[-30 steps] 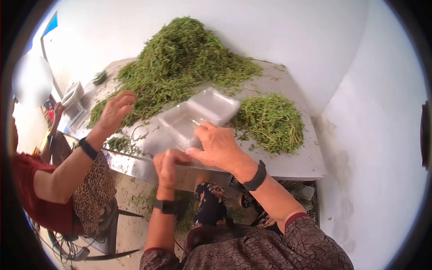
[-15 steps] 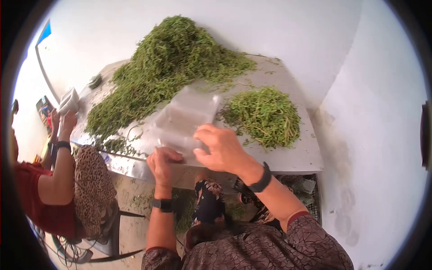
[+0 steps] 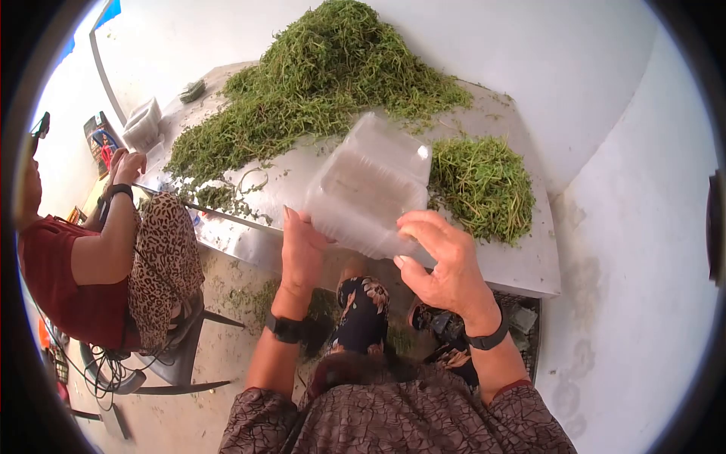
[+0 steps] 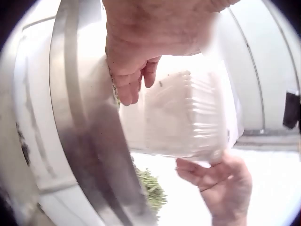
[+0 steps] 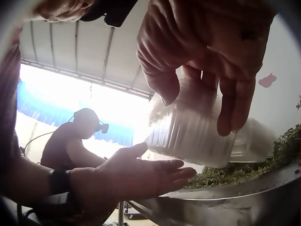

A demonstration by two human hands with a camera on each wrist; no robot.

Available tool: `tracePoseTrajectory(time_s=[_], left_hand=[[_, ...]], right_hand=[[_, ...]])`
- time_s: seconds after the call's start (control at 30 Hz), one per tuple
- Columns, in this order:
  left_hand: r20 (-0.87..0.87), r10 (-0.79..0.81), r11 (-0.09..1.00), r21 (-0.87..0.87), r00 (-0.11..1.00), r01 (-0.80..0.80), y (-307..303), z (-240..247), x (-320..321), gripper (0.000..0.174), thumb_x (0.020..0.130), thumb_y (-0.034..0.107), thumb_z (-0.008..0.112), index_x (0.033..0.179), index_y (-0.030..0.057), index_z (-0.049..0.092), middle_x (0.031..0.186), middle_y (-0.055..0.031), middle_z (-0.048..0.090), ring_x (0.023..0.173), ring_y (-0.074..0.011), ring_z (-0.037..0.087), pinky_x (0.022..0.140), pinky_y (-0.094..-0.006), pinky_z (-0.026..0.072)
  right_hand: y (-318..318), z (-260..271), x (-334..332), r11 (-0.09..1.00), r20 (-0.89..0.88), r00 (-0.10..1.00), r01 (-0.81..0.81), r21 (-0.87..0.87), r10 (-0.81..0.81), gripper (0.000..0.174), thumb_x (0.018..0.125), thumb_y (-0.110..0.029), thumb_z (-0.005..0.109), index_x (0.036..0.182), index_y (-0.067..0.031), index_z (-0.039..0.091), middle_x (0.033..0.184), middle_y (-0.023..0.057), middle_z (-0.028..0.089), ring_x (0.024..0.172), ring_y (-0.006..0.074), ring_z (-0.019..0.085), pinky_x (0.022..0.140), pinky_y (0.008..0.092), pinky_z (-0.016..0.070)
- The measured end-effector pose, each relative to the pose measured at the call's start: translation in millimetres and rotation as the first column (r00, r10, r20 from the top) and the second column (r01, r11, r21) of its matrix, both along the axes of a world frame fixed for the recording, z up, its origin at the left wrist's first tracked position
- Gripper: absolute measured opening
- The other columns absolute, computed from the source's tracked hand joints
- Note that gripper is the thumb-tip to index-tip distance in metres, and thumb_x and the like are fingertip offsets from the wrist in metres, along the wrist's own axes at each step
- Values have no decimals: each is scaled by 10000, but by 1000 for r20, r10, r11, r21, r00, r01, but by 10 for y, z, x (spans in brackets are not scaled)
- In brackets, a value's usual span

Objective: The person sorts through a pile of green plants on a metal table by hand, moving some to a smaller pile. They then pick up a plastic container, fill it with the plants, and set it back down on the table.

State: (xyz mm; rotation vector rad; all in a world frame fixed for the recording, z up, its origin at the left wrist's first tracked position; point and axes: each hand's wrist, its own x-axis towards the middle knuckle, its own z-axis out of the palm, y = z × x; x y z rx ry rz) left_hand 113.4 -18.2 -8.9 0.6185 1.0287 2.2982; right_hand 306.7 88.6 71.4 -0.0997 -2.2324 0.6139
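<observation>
A stack of clear plastic clamshell containers with ribbed edges is tilted above the table's front edge, lids folded back. My right hand holds its near right corner; in the right wrist view, thumb and fingers of that hand lie around the stack. My left hand is at the near left corner, thumb up. Seen from the right wrist, the left hand lies flat with straight fingers beside the stack's underside. To the right of the containers lies a small pile of green stems.
A large heap of greens covers the back of the metal table. More containers stand at its far left end. On the left sits another person in a red top. A black crate is beneath the table's right side.
The containers have come up from the table, their near side tilted toward me. My left hand's fingers have straightened from a curl. The other person's hand has moved from the heap to the left.
</observation>
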Motion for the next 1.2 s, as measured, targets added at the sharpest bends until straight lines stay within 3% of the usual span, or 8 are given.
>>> tracePoseTrajectory(time_s=[0.1, 0.17, 0.23, 0.3, 0.47, 0.9, 1.0, 1.2], left_hand=[[150, -236, 971, 71, 960, 228, -124, 10, 164, 463, 1033, 320, 399, 1267, -62, 515, 1206, -127, 615, 1099, -230, 590, 938, -359, 465], [-580, 157, 912, -226, 799, -343, -220, 90, 275, 456, 1016, 290, 438, 1319, -46, 490, 1266, -157, 577, 1174, -270, 556, 1017, -405, 429], [-628, 199, 922, -140, 752, -361, -297, 198, 307, 454, 958, 200, 537, 1339, -39, 475, 1300, -202, 553, 1218, -313, 530, 1042, -435, 410], [-947, 291, 730, 127, 137, -671, -355, 281, 257, 502, 882, 117, 616, 1340, -34, 477, 1335, -222, 524, 1242, -335, 507, 1035, -424, 410], [-861, 205, 800, -128, 466, -587, -338, 144, 312, 532, 937, 237, 614, 1384, 2, 447, 1404, -167, 477, 1251, -278, 504, 1032, -405, 419], [-801, 251, 810, -134, 544, -571, -224, 126, 507, 672, 834, 134, 698, 1409, -17, 384, 1389, -210, 456, 1264, -327, 475, 1020, -429, 416], [-825, 333, 776, -36, 457, -630, -189, 175, 544, 694, 827, 131, 703, 1419, -8, 369, 1382, -204, 460, 1264, -363, 462, 1034, -448, 397], [-927, 345, 662, 354, -150, -661, -223, 218, 602, 379, 727, 150, 744, 1095, 93, 671, 1265, -126, 553, 1179, -317, 515, 1003, -459, 377]], right_hand=[[11, -54, 74, 999, 54, 999, 9, -38, -7, 281, 701, -48, 700, 963, -3, 609, 1031, 131, 648, 832, 351, 652, 711, 384, 540], [17, -77, 110, 999, 109, 994, 28, -20, -26, 290, 694, -43, 695, 970, -6, 612, 1063, 132, 644, 856, 344, 654, 724, 390, 540], [13, -87, 116, 999, 118, 992, 39, 19, -41, 299, 694, -43, 695, 979, -6, 615, 1078, 134, 643, 868, 343, 654, 733, 394, 541], [3, -101, 115, 997, 129, 990, 52, 48, -58, 307, 693, -43, 695, 988, -7, 617, 1093, 137, 641, 880, 342, 654, 743, 399, 542], [-2, -96, 91, 996, 119, 990, 73, 58, -80, 392, 704, -67, 717, 1083, -18, 633, 1187, 132, 637, 927, 336, 659, 782, 395, 549], [130, 161, 144, 974, 97, 994, 28, 223, -51, 204, 740, -64, 736, 933, -20, 687, 1009, 104, 696, 904, 296, 616, 780, 385, 512], [125, 184, 109, 954, 90, 995, 22, 300, -52, 182, 727, -40, 729, 896, -23, 665, 949, 93, 686, 885, 285, 605, 762, 383, 498], [140, 179, 51, 941, 43, 999, 13, 338, -29, 185, 708, -8, 722, 872, -28, 640, 867, 86, 654, 840, 280, 593, 734, 379, 495]])
